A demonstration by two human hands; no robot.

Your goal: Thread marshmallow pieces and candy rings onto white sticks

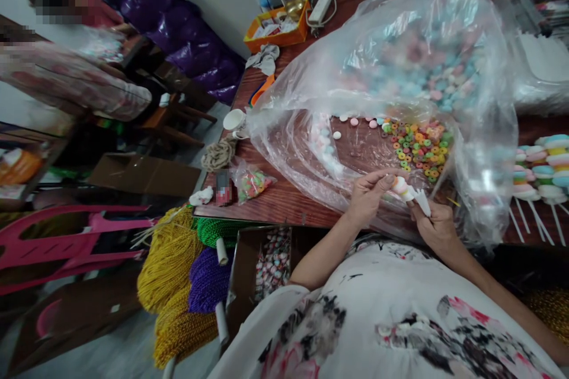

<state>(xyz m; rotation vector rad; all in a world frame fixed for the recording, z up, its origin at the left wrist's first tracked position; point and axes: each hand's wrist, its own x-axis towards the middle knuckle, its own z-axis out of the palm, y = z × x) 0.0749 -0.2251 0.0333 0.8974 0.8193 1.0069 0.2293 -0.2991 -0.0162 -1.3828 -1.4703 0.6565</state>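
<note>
Between our two hands, one candy stack [402, 188] is pinched by our left hand [367, 195]; our right hand [438, 224] grips one white stick [422, 201] beside it.

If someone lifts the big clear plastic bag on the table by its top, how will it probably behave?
The clear plastic bag looks thin and crinkled, so it would likely sag, not stay stiff. Many pastel candies fill it, so it is probably heavy. Its mouth lies open near the ring candies, so pieces may spill.
</note>
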